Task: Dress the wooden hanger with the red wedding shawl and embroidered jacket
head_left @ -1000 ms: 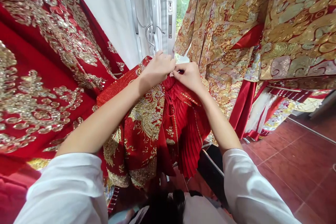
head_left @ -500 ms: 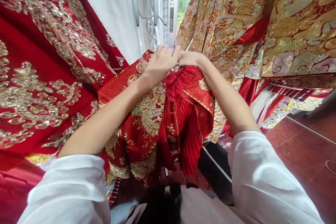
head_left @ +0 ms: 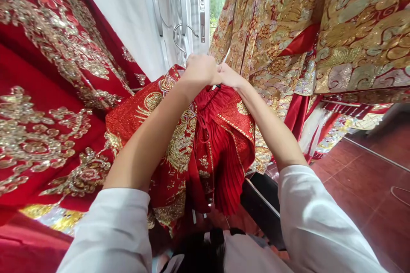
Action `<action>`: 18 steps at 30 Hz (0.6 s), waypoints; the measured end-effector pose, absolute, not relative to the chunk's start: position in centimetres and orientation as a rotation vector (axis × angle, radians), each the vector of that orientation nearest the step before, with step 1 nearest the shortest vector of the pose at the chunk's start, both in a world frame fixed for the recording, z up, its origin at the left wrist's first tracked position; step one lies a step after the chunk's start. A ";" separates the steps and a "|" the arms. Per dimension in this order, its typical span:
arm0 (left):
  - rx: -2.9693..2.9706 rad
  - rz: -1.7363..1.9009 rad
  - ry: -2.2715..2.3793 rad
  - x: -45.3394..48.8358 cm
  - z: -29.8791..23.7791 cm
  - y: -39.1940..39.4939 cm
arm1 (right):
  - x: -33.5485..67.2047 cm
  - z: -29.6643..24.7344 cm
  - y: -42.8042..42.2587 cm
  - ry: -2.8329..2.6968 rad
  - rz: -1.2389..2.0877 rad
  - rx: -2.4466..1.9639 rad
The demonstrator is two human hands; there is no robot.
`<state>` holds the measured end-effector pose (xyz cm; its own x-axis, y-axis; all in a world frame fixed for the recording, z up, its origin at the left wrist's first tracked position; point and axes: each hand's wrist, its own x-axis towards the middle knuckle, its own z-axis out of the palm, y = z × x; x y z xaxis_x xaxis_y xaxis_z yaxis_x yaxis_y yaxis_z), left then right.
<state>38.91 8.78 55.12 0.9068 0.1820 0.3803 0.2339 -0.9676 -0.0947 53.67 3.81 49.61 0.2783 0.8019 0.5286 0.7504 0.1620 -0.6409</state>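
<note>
A red jacket with gold embroidery [head_left: 179, 149] hangs in front of me, its front parted. Inside it hangs a red pleated skirt [head_left: 226, 158], gathered at the waist, with a thin red cord tied in a bow [head_left: 203, 130]. My left hand [head_left: 202, 69] is closed at the jacket's neck, below a metal hanger hook [head_left: 179, 36]; what its fingers hold is hidden. My right hand [head_left: 229, 76] meets it, closed at the top edge of the skirt. A small dark tip shows under the hands. Both sets of fingertips are mostly covered.
A red gown with gold sequins [head_left: 41, 136] hangs close on the left. Gold-patterned garments [head_left: 272, 30] crowd the right. Behind my hands are a white curtain [head_left: 121, 8] and a door edge with a metal lock plate [head_left: 202, 17]. A black object [head_left: 261, 200] stands on the red tiled floor [head_left: 355, 183].
My left forearm has swung inward and the left hand has turned, its back now covering the fingers. Both hands stay together at the neck. The whole view has shifted slightly.
</note>
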 end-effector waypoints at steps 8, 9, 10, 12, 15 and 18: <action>-2.908 -0.826 -0.366 39.6 54.0 9.3 | 53.0 49.6 3.1 -1.351 0.090 -1.596; -2.897 -0.863 -0.366 39.7 53.6 9.5 | 52.8 49.7 2.8 -1.345 0.137 -1.612; -2.889 -0.891 -0.368 39.7 53.2 9.6 | 52.6 49.9 2.5 -1.332 0.216 -1.635; -2.884 -0.923 -0.359 39.8 52.7 9.9 | 52.2 50.1 2.1 -1.290 0.439 -1.686; -2.873 -0.884 -0.314 39.9 52.8 9.9 | 51.4 50.3 1.9 -1.236 0.553 -1.768; -2.845 -0.800 -0.324 40.0 53.4 9.6 | 51.0 50.3 2.3 -1.162 0.221 -1.776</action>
